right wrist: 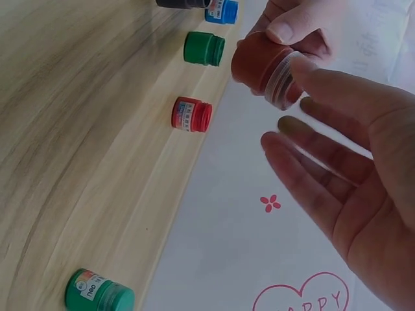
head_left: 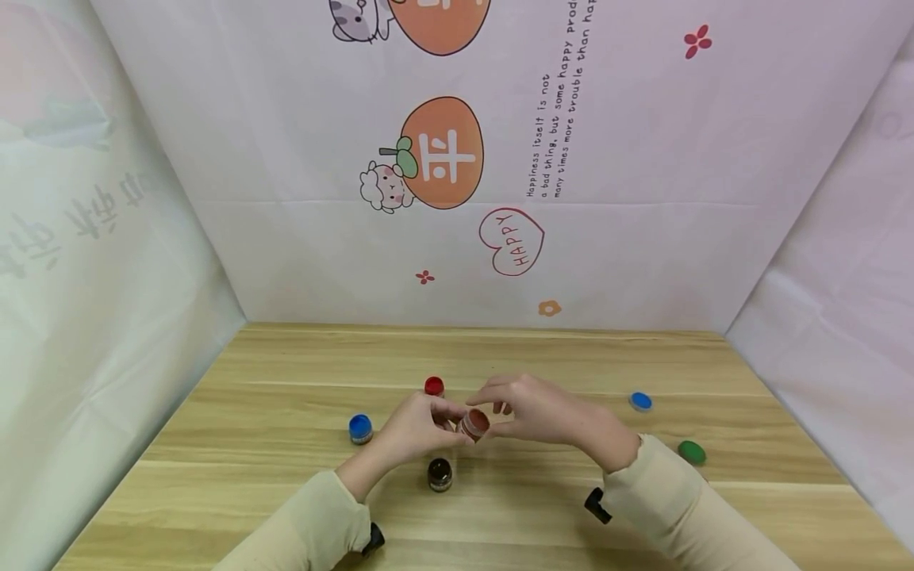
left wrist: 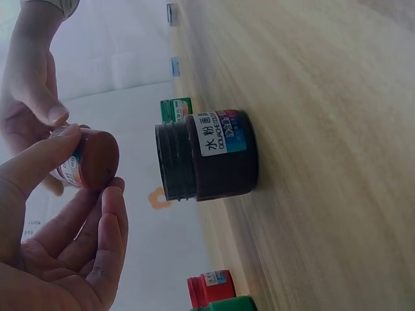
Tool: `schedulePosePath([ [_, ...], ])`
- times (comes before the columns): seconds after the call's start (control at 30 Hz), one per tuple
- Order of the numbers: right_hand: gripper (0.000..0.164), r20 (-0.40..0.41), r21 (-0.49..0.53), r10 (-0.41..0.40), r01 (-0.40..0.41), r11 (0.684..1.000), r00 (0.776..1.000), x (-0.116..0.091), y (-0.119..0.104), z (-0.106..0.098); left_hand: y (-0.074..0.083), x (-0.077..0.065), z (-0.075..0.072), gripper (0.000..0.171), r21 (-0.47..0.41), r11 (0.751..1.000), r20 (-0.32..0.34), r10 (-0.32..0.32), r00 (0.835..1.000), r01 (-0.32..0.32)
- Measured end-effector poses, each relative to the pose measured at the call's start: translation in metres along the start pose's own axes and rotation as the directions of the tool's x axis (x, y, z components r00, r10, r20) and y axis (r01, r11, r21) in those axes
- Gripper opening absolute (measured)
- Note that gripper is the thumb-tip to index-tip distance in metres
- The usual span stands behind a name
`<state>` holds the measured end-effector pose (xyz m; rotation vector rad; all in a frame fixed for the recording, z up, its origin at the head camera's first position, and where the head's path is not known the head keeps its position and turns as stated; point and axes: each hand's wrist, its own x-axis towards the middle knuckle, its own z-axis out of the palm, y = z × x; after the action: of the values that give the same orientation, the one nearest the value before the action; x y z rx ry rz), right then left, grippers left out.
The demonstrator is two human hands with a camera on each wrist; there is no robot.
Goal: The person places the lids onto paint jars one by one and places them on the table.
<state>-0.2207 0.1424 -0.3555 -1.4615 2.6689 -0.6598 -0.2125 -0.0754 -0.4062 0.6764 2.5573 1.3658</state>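
Observation:
My left hand (head_left: 421,428) holds a jar of brown paint (head_left: 474,424) tilted, pinched between thumb and fingers, as the left wrist view shows. Its clear ribbed end (right wrist: 280,84) points toward my right hand (head_left: 535,408). In the right wrist view, the right thumb (right wrist: 324,84) overlaps this ribbed end, while the other fingers are spread apart from the jar. Below the left hand stands a dark paint jar (left wrist: 220,155) with its threaded neck bare. Just behind that hand is a red jar (head_left: 434,386); a green jar (right wrist: 204,48) beside it is hidden in the head view.
A blue paint jar (head_left: 360,428) stands on the wooden table (head_left: 214,476) at the left. A teal-green jar (right wrist: 97,291) stands toward the back, hidden by my right hand in the head view. Blue (head_left: 640,401) and green (head_left: 691,452) round pieces lie at the right. A printed white sheet (head_left: 628,238) closes the back.

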Motion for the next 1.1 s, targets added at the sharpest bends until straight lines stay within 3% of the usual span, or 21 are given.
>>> schedulePosePath([
  [0.13,0.034,0.005,0.053,-0.039,0.039,0.998,0.999,-0.001,0.001,0.001,-0.001,0.0,-0.001,0.032,-0.005,1.0,0.005,-0.002,1.0,0.002],
  [0.4,0.032,0.004,0.071,-0.004,0.004,0.997,1.0,-0.002,0.003,0.006,-0.005,0.0,0.0,0.031,-0.01,1.0,0.009,0.028,1.0,-0.028],
  [0.53,0.038,-0.04,0.054,-0.065,0.067,0.996,0.997,-0.002,0.004,0.01,-0.004,-0.001,-0.001,0.03,-0.012,1.0,0.005,0.024,1.0,-0.024],
  [0.7,0.031,-0.087,0.056,-0.137,0.142,0.988,0.987,-0.002,0.002,0.01,-0.002,0.0,-0.001,0.028,-0.017,1.0,0.012,0.017,1.0,-0.017],
  [0.93,0.032,-0.067,0.097,-0.085,0.091,0.991,0.994,-0.001,0.0,0.011,-0.003,-0.001,-0.001,0.027,-0.005,1.0,0.017,0.022,1.0,-0.021],
  [1.1,0.036,-0.063,0.057,-0.084,0.088,0.995,0.994,-0.002,0.0,0.01,-0.003,-0.001,-0.001,0.029,-0.013,1.0,0.013,0.021,1.0,-0.021],
])
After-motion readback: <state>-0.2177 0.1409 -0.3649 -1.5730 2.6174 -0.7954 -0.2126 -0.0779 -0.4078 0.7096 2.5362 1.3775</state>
